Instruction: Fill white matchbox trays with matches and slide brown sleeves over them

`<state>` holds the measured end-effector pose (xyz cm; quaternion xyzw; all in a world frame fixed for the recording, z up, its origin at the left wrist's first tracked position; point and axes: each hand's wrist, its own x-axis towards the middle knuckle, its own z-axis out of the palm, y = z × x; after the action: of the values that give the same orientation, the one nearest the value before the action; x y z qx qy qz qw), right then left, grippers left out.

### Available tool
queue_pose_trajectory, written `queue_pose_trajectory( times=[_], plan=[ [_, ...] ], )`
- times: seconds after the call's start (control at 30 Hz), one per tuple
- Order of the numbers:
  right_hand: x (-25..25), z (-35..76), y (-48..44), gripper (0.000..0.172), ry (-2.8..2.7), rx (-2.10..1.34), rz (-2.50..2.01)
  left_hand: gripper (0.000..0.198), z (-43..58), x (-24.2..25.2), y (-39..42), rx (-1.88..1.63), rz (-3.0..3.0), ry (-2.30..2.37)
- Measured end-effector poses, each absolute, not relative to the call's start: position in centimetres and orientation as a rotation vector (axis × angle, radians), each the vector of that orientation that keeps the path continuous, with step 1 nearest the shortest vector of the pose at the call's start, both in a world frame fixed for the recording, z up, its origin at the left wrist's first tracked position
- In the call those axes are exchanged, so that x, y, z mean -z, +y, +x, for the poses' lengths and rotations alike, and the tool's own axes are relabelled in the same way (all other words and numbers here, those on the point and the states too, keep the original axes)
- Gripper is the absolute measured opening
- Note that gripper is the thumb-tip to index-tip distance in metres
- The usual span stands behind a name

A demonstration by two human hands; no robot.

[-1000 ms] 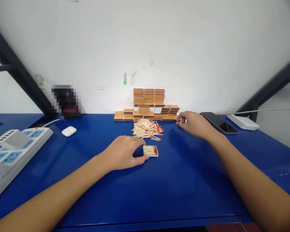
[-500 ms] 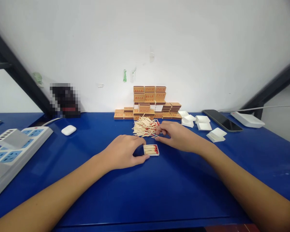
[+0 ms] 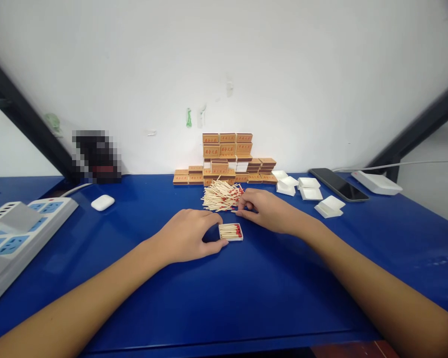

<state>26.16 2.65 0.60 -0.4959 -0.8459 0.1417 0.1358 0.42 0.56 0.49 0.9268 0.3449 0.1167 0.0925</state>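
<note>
A small white matchbox tray (image 3: 242, 238) lies flat on the blue table, with red-headed matches inside, heads to the right. My left hand (image 3: 190, 235) grips its left end between thumb and fingers. Behind the tray is a loose heap of matches (image 3: 221, 196), most red heads towards the right. My right hand (image 3: 265, 210) is at the heap's right edge, thumb and fingertips closed in a pinch. A match end shows by the thumb tip; how many matches are pinched is hidden by the fingers.
Stacked matchboxes (image 3: 227, 150) stand against the wall behind the heap. Several white trays (image 3: 309, 194), a phone (image 3: 339, 185) and a white box (image 3: 376, 182) lie to the right. On the left are a power strip (image 3: 61, 219) and a white earbud case (image 3: 102, 202).
My right thumb and fingers have drawn closer together at the heap's edge. My left hand still grips the tray. The whole view has shifted slightly.
</note>
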Motion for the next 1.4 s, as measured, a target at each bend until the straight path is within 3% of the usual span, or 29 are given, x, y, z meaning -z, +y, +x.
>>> queue_pose_trajectory(
  times=[0.27, 0.67, 1.0, 1.4],
  plan=[
    [-1.8, 27.0, 2.1, 0.024, -2.534, -0.503, -1.526, 0.032, 0.4, -0.3, 0.6, -0.362, 2.765, 1.011],
    [-2.1, 23.0, -1.7, 0.017, -2.677, -0.416, -1.36, 0.025, 0.5, -0.2, 0.6, -0.34, 2.74, 1.036],
    [-2.7, 23.9, -1.4, 0.013, -2.634, -0.571, -1.293, 0.027, 0.4, -0.2, 0.6, -0.339, 2.75, 1.034],
    [-2.6, 24.1, -1.4, 0.019, -2.616, -0.583, -1.309, 0.027, 0.4, -0.2, 0.6, -0.334, 2.755, 1.016]
  ],
)
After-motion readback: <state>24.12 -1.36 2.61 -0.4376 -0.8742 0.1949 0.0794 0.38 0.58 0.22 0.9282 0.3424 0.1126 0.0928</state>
